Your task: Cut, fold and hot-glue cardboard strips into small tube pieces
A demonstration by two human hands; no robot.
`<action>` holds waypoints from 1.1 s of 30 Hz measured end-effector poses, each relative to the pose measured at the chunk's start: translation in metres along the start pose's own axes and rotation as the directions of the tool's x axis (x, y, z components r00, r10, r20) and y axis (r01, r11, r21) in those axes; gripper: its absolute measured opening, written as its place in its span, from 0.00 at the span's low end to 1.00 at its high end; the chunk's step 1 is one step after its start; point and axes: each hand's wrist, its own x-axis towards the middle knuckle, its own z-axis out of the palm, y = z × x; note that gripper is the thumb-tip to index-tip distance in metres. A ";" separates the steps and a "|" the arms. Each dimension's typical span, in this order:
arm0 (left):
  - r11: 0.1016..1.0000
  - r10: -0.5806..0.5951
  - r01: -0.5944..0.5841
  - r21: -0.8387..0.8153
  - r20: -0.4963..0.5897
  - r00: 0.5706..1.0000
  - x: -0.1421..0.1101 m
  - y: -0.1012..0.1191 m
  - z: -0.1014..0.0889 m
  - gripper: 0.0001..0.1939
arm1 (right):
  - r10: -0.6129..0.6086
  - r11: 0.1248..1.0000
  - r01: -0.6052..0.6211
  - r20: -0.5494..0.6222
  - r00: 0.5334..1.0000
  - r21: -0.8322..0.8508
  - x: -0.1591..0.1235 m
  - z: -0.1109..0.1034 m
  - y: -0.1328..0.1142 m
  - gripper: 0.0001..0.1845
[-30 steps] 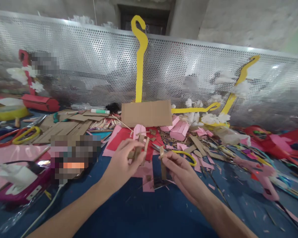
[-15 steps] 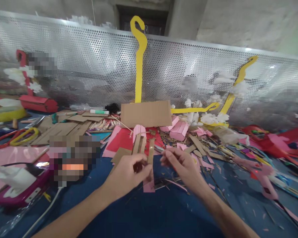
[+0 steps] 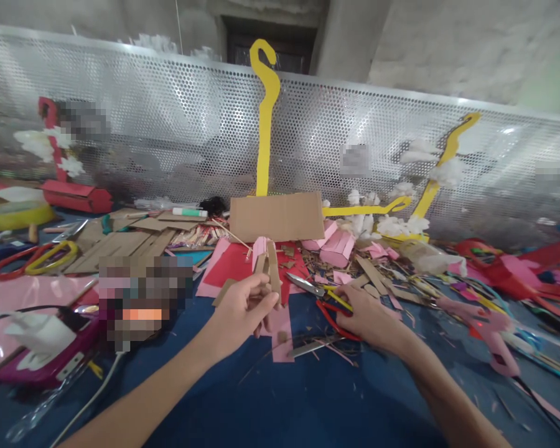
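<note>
The left hand (image 3: 240, 311) pinches a strip (image 3: 273, 267), whose long axis goes upward or away, I cannot tell which. The right hand (image 3: 371, 317) has its grip on the scissors (image 3: 318, 290), which point left, toward this strip. Pink paper (image 3: 281, 350) lies on the surface (image 3: 308, 404); behind stands a metal screen (image 3: 214, 143).

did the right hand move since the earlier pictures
Yes, the right hand moved rightward, closer to the pink glue gun.

Red-yellow scissors (image 3: 338, 299), brown cardboard strips (image 3: 274, 267), pink paper (image 3: 284, 318), blue tabletop (image 3: 270, 398)
</note>
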 end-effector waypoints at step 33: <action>0.946 0.106 -0.156 -0.284 -0.183 0.977 0.007 0.002 -0.005 0.08 | -0.226 0.935 0.308 -0.377 0.898 0.174 -0.026 0.006 -0.068 0.22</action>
